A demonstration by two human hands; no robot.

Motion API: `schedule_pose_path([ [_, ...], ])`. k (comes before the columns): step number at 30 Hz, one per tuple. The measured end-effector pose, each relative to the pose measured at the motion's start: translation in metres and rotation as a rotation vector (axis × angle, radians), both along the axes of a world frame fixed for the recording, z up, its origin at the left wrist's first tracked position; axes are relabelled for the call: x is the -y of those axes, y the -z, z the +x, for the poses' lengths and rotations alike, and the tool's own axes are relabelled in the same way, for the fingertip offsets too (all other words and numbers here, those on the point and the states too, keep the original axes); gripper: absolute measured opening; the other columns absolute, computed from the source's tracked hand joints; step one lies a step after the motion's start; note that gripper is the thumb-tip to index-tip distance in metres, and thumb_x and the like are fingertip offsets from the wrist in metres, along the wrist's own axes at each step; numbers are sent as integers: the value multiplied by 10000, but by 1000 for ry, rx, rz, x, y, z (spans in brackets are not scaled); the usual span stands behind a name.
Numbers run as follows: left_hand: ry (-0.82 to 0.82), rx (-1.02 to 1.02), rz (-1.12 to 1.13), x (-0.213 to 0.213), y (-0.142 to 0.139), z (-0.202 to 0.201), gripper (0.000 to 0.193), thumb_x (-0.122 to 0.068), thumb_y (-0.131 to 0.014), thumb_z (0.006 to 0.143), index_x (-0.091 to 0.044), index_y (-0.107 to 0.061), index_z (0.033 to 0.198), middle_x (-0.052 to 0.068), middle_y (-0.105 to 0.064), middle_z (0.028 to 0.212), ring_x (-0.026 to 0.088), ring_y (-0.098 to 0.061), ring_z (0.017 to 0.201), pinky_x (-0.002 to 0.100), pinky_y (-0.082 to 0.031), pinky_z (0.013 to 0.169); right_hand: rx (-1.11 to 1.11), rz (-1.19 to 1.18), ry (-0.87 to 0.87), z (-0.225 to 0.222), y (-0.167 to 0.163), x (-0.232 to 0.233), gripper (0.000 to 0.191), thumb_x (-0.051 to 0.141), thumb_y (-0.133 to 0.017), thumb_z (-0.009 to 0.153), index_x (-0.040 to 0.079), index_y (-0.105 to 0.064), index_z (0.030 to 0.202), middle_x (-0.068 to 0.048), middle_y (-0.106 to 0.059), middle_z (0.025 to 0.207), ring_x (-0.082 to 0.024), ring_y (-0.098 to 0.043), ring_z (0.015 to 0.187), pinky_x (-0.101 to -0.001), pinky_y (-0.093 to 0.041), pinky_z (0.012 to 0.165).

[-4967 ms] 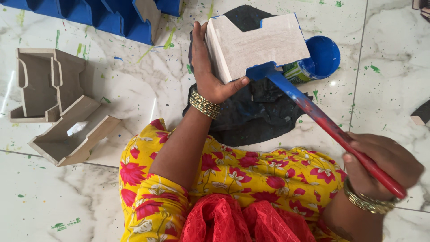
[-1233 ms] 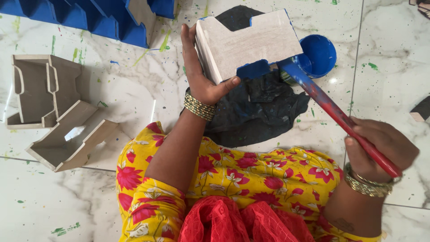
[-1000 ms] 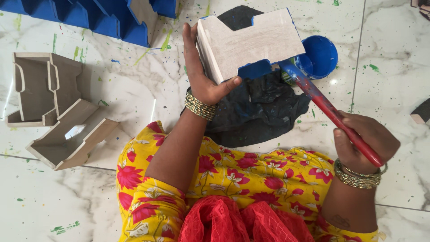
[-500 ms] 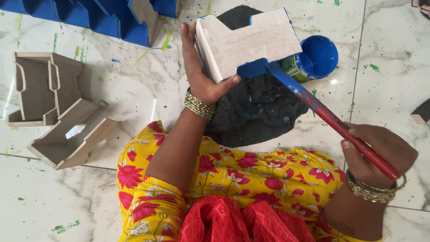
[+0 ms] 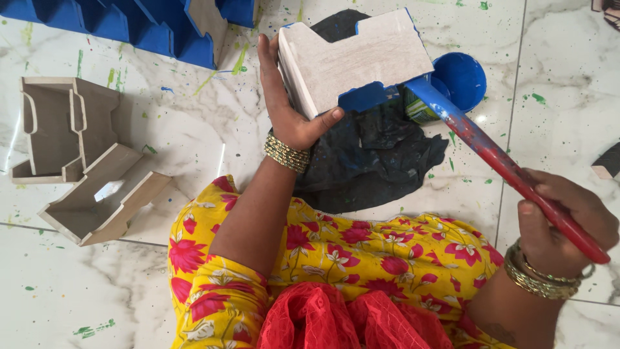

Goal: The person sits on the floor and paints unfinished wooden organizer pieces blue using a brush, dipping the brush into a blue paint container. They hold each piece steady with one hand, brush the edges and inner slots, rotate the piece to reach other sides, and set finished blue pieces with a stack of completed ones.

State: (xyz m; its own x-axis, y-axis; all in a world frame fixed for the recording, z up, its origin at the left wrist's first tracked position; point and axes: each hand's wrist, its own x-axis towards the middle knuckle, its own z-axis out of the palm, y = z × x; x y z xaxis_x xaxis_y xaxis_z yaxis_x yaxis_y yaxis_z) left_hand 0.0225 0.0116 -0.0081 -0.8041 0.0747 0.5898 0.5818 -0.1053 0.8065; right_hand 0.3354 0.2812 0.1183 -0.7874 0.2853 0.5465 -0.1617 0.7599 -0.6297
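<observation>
My left hand [image 5: 289,106] grips a pale wooden stepped piece [image 5: 352,59], held tilted above a dark paint-stained cloth [image 5: 371,158]. Its lower edge and corners carry blue paint. My right hand [image 5: 560,223] is closed around the red handle of a long paintbrush [image 5: 497,158]. The brush's blue end touches the wooden piece's lower right edge. Just behind the brush tip stands a blue paint tin with its lid [image 5: 455,84].
Two unpainted wooden pieces [image 5: 81,161] lie on the marble floor at the left. Blue-painted pieces [image 5: 139,22] are stacked at the top left. Another piece's corner [image 5: 607,165] shows at the right edge. My yellow floral clothing [image 5: 336,258] fills the bottom.
The brush has kept stroking along the wooden piece's lower edge, my right hand sliding back and forth. My left hand holds the piece nearly still.
</observation>
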Motion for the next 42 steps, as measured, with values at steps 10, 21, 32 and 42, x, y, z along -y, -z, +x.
schedule_pose_path([
  [10,77,127,169,3,-1,0,1360,-563,-897,767,-118,15,1672,179,-315,1657,291,-372,1493,413,-321,1256,-200,-564,-1,-16,17,-19,226,52,-694,1105,-47,-540,1236,-290,-674,1223,-293,-742,937,-372,-663,890],
  [21,62,131,123,-1,0,5,1355,-561,-893,756,-89,-14,1672,207,-296,1669,298,-353,1506,417,-302,1262,-79,-567,331,-45,35,-34,131,-50,-603,1119,-95,-579,1240,-211,-709,1159,-221,-758,950,-309,-670,900],
  [32,-17,58,-23,-2,4,7,1333,-594,-864,749,-57,-58,1665,208,-337,1643,305,-380,1486,424,-299,1256,133,-31,328,-96,72,-56,179,-41,-785,1018,-74,-699,1172,-122,-749,1070,-115,-712,973,-223,-574,877],
  [42,117,135,79,1,3,8,1346,-553,-893,765,-29,-33,1658,236,-267,1676,322,-314,1575,440,-268,1320,138,-126,334,-99,67,-58,126,-20,-749,1070,-74,-685,1163,-131,-756,1057,-134,-724,950,-227,-578,860],
])
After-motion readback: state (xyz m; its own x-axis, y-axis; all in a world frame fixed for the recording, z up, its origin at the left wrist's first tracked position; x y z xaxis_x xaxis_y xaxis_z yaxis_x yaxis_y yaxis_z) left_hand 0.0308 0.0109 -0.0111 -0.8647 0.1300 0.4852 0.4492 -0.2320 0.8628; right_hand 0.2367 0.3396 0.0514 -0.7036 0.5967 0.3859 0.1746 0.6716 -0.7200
